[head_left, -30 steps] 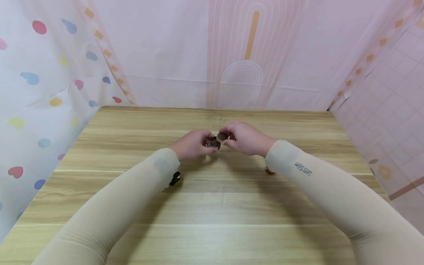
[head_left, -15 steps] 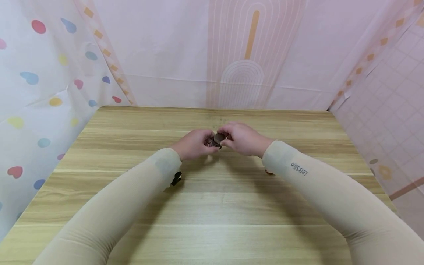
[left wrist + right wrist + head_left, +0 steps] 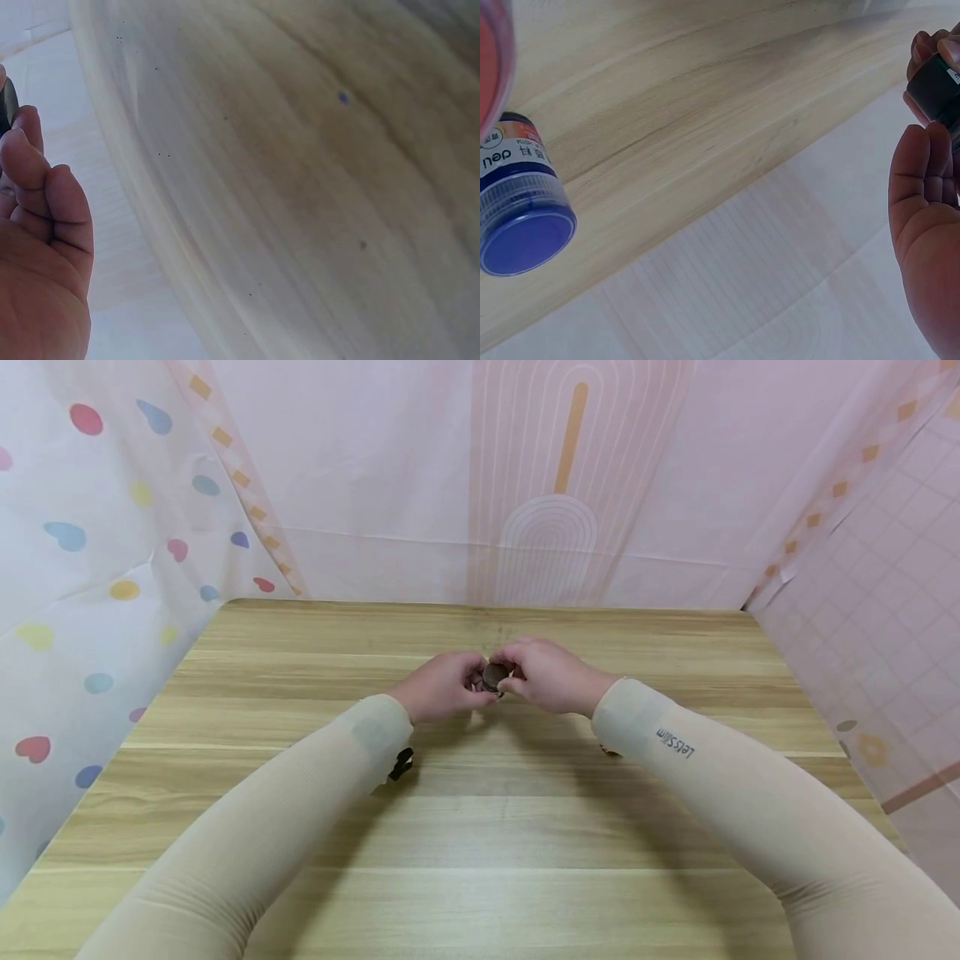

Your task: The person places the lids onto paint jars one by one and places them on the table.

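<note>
Both hands meet above the far middle of the table in the head view. My left hand (image 3: 441,687) grips a small dark paint jar (image 3: 934,87) whose side shows a bit of a white label. My right hand (image 3: 553,677) pinches a round dark lid (image 3: 495,675) between thumb and fingers, right over the jar's mouth. The lid covers most of the jar in the head view. In the left wrist view only part of the left hand (image 3: 45,232) shows, with a dark edge by its fingertips.
A blue deli paint jar (image 3: 526,225) and a reddish round thing (image 3: 489,67) appear at the left of the right wrist view. A black object (image 3: 401,764) lies beside the left sleeve. A patterned cloth wall (image 3: 360,485) stands behind the wooden table (image 3: 495,835).
The right hand has moved slightly left, bringing the lid from beside the jar's open mouth to over it. The left hand has barely moved and keeps its grip on the jar.
</note>
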Tool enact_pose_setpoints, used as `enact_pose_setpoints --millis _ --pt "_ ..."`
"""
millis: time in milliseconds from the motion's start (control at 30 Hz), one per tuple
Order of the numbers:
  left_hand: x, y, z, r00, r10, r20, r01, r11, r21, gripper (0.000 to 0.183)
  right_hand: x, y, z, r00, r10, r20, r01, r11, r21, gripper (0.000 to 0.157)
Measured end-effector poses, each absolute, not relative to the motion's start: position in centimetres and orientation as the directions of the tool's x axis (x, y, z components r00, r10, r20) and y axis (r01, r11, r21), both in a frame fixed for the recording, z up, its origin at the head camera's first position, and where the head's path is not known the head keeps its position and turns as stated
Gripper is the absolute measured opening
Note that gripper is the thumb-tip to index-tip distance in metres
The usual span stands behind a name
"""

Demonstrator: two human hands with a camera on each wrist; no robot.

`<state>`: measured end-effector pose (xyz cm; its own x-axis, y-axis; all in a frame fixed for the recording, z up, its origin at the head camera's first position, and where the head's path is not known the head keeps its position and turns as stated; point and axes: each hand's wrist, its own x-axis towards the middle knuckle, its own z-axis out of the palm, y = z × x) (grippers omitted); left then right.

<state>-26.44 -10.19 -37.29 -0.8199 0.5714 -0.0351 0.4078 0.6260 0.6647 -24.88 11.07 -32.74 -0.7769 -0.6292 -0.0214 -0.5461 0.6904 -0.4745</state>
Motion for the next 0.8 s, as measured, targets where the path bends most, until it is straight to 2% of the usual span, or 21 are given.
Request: enact_pose_setpoints --millis 800 --pt "-26.19 -9.92 -37.16 -0.819 0.573 -0.021 0.411 0.612 0.675 0.022 -24.71 11.20 -32.93 -0.779 -0.626 -0.039 -0.533 0.694 -0.484 0.029"
